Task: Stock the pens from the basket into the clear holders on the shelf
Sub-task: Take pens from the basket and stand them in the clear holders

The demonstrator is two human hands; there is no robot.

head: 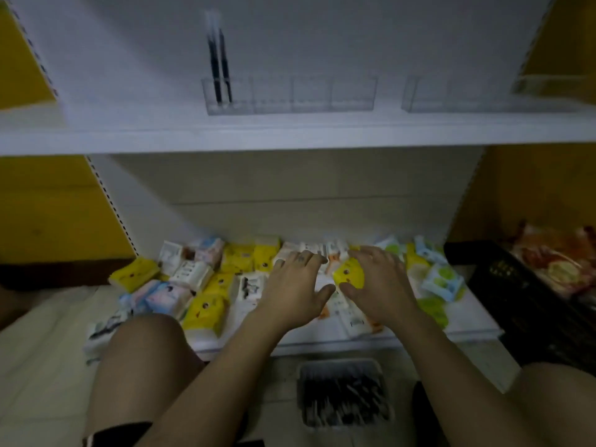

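Both hands rest on tissue packs on the lower shelf (467,333): left hand (295,285) flat and released, right hand (377,282) grasping a yellow pack (348,273). The pens (343,398) wait in the near basket (342,366); best to drop the pack and reach there, then fill the clear holders (290,93) beside the two pens (220,64).

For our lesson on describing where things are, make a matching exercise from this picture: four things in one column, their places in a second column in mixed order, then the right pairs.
Things:
1. two dark pens
2. basket of pens
3. yellow packet
4. black crate

Places:
A. on the floor between the person's knees
B. under the right hand, on the lower shelf
C. upright in the leftmost compartment of the clear holder
D. at the right end of the lower shelf

Pairs: 1-C, 2-A, 3-B, 4-D
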